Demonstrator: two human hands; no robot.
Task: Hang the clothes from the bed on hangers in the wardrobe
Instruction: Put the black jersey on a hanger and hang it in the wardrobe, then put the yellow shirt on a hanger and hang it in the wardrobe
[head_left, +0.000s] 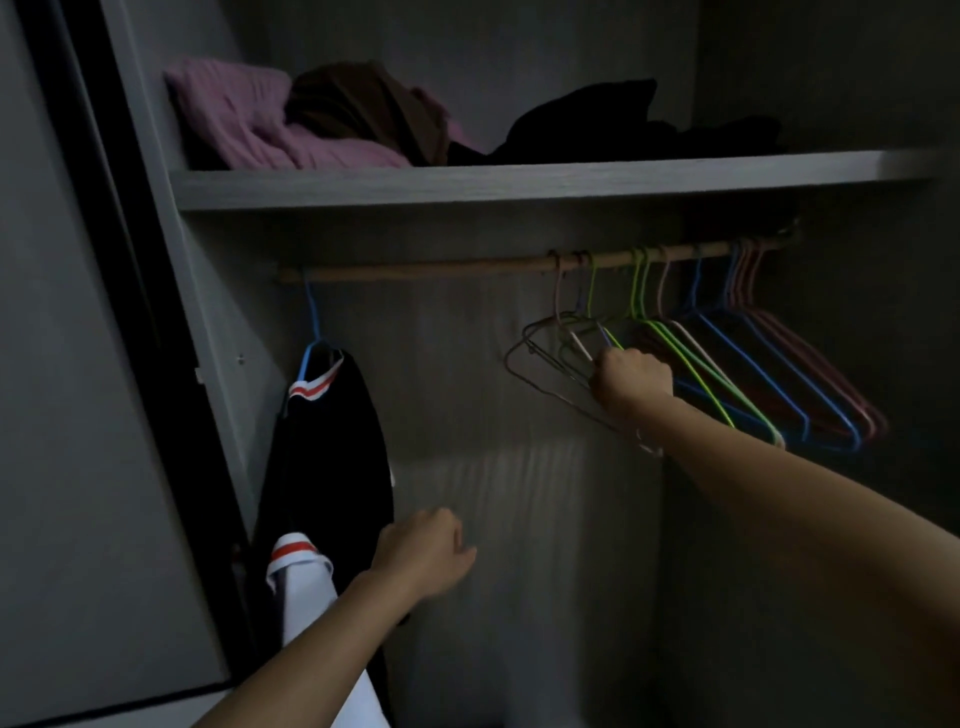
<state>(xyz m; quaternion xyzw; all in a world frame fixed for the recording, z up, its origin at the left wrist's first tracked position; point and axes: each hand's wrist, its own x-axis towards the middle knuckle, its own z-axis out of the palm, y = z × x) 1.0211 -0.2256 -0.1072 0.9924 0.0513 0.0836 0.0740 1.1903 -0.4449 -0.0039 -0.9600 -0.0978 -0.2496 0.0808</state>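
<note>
My right hand (631, 382) was up there with its fingers (609, 366) curled tight round the thin wires of the bare wire hangers (545, 358), gripping them where they hung in a bunch. Just beside that grip, to the right, the coloured hangers (753, 374) in green, blue and pink fanned out, all hooked on the wooden rail (415, 270). My left hand (423, 553) sat lower, fingers loosely curled with nothing in them that I could see, right at the edge of the black garment (332, 441); whether it touched the cloth, I couldn't tell. That garment, with its white and orange striped trim, hung on a blue hanger (311, 317) at the far left end of the rail, well apart from the other hangers. Above the rail ran the shelf (519, 182), carrying a pink knit (244, 114), a brown piece (358, 98) and a heap of black clothes (597, 119).
</note>
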